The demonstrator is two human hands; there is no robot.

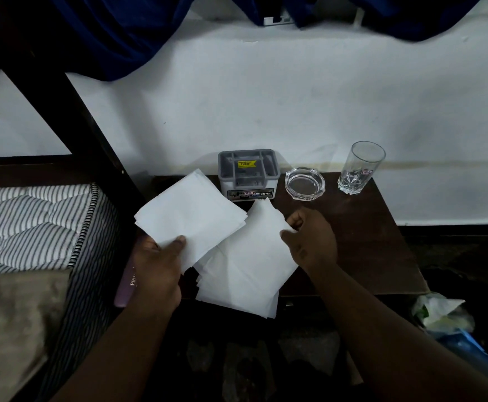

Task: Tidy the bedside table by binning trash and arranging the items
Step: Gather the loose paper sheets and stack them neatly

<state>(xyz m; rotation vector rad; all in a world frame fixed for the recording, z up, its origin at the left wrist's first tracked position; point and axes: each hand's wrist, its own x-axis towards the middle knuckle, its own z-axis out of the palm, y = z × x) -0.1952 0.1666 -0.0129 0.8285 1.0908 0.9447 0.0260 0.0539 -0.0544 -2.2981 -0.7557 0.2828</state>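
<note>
Nearest to the person, the left hand grips a stack of napkins by its near corner. The thumb is pressed on top and the other fingers are hidden under the paper. The stack is lifted and turned like a diamond, and its far corner points toward the grey holder, just to the front-left of it.

To the front of the holder lies a loose pile of napkins on the bedside table. The sheets are fanned and not aligned. The long axis of the pile runs from the front of the holder back toward the person, and its near end hangs over the near edge of the table. The right hand is at the front-right of the holder with curled fingers, and thumb and fingers seem to pinch the right edge of the top sheet.

The right hand is nearer to the holder than the left hand, but the lifted stack reaches closer to it than the pile does. In my judgement the two bundles must be joined and squared first, then turned so that their edges are parallel to the slots of the holder.

Just right of the holder stands a glass ashtray, and farther right an upright drinking glass; both look empty.
</note>
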